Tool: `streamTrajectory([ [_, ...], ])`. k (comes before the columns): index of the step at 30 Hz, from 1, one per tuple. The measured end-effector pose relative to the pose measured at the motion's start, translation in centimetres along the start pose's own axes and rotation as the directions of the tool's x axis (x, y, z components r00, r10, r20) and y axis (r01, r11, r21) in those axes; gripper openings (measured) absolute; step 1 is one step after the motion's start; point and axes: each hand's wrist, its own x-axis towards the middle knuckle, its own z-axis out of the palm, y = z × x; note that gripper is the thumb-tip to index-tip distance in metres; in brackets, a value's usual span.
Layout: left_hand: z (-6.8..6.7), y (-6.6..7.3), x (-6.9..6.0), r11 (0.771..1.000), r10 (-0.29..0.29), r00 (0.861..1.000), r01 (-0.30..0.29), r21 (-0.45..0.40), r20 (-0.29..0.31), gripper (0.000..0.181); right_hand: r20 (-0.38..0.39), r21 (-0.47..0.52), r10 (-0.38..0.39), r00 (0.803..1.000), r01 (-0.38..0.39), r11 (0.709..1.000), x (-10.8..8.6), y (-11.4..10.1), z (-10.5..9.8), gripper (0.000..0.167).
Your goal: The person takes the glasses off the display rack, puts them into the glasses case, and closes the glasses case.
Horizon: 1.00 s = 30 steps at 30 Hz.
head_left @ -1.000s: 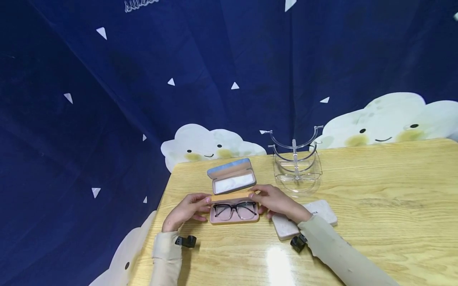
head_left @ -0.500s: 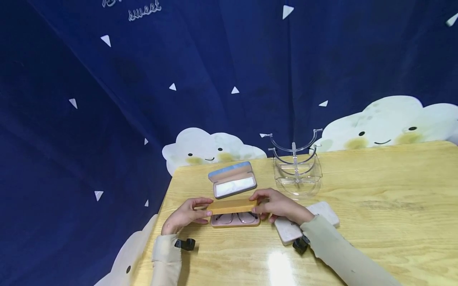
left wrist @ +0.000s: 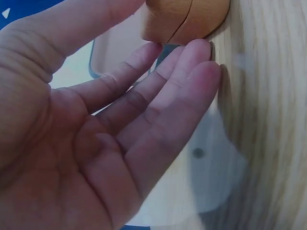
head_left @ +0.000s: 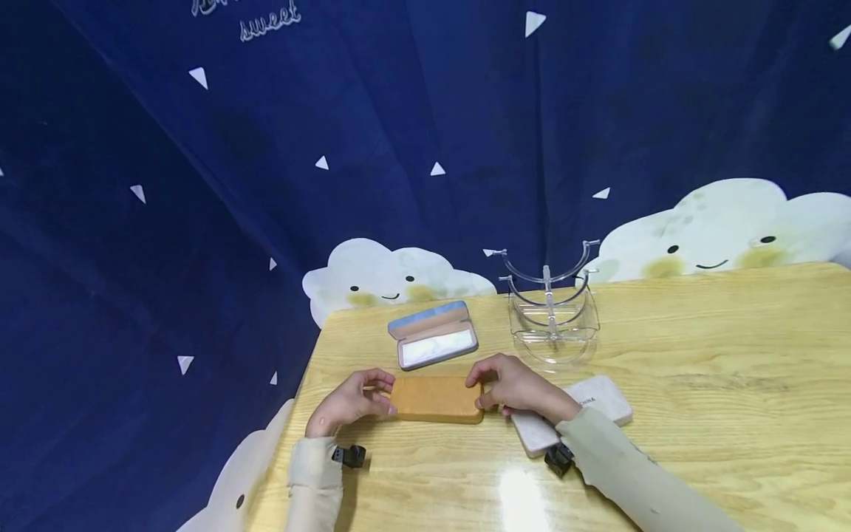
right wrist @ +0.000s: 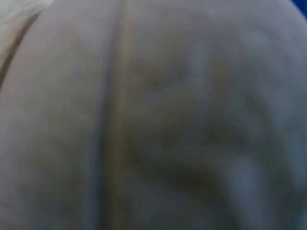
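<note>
In the head view an orange glasses case (head_left: 435, 399) lies closed on the wooden table, its lid down over the glasses, which are hidden. My left hand (head_left: 352, 403) holds its left end between thumb and index finger. In the left wrist view the case's seam (left wrist: 180, 21) shows, with the other fingers slightly bent beside it. At the right end, my right hand (head_left: 515, 384) grips the case with the index finger at the far edge and the thumb at the near edge. The right wrist view is filled by a blurred pale surface (right wrist: 192, 96) with a seam.
Behind the orange case a blue glasses case (head_left: 435, 336) lies open with a white cloth in it. A clear acrylic stand (head_left: 552, 310) stands at the back. Under the right forearm is a white marbled case (head_left: 601, 399). The table's left edge is near the left hand.
The orange lid has come down towards me, covering the glasses, with both hands at its ends. The camera's view has also shifted slightly.
</note>
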Motion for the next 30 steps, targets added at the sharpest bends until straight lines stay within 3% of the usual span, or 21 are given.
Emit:
streamTrajectory([
  [4,0.2,0.2,0.0,0.999,0.005,0.999,-0.003,0.037,-0.049,0.051,0.006,-0.005,-0.015,1.0,0.015,1.0,-0.1,-0.2,-0.2,0.028],
  [7,0.5,0.6,0.2,0.995,0.031,0.987,-0.015,0.098,-0.16,0.046,-0.007,-0.009,-0.032,0.999,0.032,0.999,-0.4,-0.5,-0.7,0.027],
  [9,0.8,0.9,0.4,0.988,0.061,0.963,-0.022,0.15,-0.262,0.042,-0.015,-0.006,-0.05,0.999,0.05,0.999,-0.6,-0.7,-1.1,0.027],
  [11,1.2,1.3,0.7,0.979,0.111,0.928,-0.041,0.198,-0.355,0.037,-0.028,-0.005,-0.066,0.997,0.066,0.998,-0.9,-0.8,-1.6,0.028],
  [14,2.0,1.8,1.1,0.967,0.194,0.879,-0.097,0.236,-0.435,0.031,-0.047,-0.009,-0.091,0.995,0.091,0.996,-1.4,-0.8,-2.6,0.029],
  [16,2.7,2.3,1.4,0.958,0.246,0.861,-0.145,0.249,-0.445,0.029,-0.071,-0.021,-0.102,0.992,0.101,0.995,-1.8,-0.7,-3.2,0.027],
  [22,4.8,3.8,2.2,0.924,0.343,0.832,-0.214,0.317,-0.436,0.03,-0.11,-0.088,-0.173,0.979,0.164,0.983,-2.9,0.0,-4.6,0.022],
  [25,5.6,4.7,2.4,0.914,0.367,0.823,-0.233,0.333,-0.433,0.03,-0.122,-0.134,-0.207,0.971,0.19,0.973,-3.3,0.3,-5.1,0.021],
  [30,6.6,6.0,2.7,0.907,0.385,0.83,-0.262,0.329,-0.402,0.027,-0.155,-0.181,-0.244,0.957,0.216,0.96,-4.1,0.4,-5.7,0.019],
])
